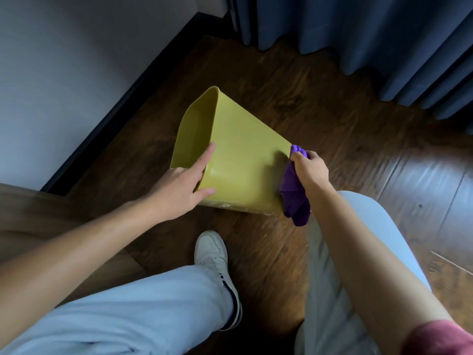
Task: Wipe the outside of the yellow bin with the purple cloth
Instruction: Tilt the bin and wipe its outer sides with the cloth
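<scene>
Grip of the right hand (311, 170) closed round the purple cloth (294, 196), knuckles up, pressing it to the base corner of the yellow bin (243, 149). The left hand (179, 188) spreads wide over the rim, index finger straight, thumb flat on the outer wall. The bin lies on its side ahead of a white shoe (211, 249)

The left grip (179, 190) splays straight-fingered; the right grip (311, 170) curls tight.

Wood floor (320, 111), blue curtain (358, 29), white sneaker (211, 249), white wall (64, 73)
</scene>
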